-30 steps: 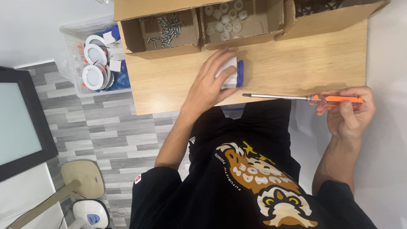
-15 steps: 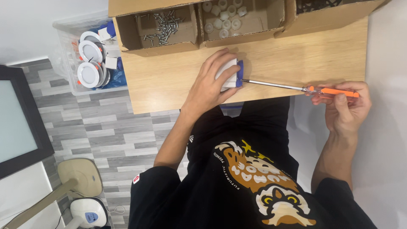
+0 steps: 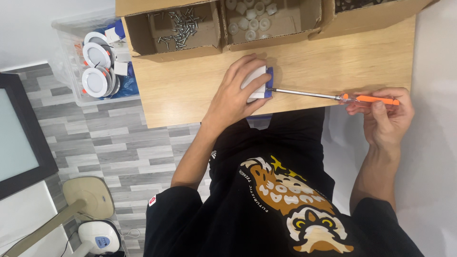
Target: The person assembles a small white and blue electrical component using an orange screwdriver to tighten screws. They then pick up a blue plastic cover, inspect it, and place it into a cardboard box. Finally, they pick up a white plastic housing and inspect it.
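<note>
Item: small white block with a blue edge [image 3: 259,83], lying on the wooden table [image 3: 190,90] near its front edge, pinned flat under the left hand [image 3: 238,93], whose fingers are closed over its top. Tool: screwdriver [image 3: 333,97] with a slim metal shaft and an orange handle, lying nearly level, tip touching the blue edge of the block; the right hand [image 3: 385,116] is clamped around the handle, just off the table's right end. Containers, along the far edge of the table: open cardboard box [image 3: 143,33] holding loose metal screws [image 3: 178,28]; beside it a second open cardboard box [image 3: 304,24] holding small white round caps [image 3: 250,21]; a third cardboard box [image 3: 376,14] at right, contents dark and too small to tell. Left of the table, on the floor: clear plastic bin [image 3: 66,62] holding round white lamp fittings [image 3: 95,71] with orange clips and some blue material. Surroundings: grey plank floor [image 3: 109,138], dark-framed panel [image 3: 24,138] at far left.
</note>
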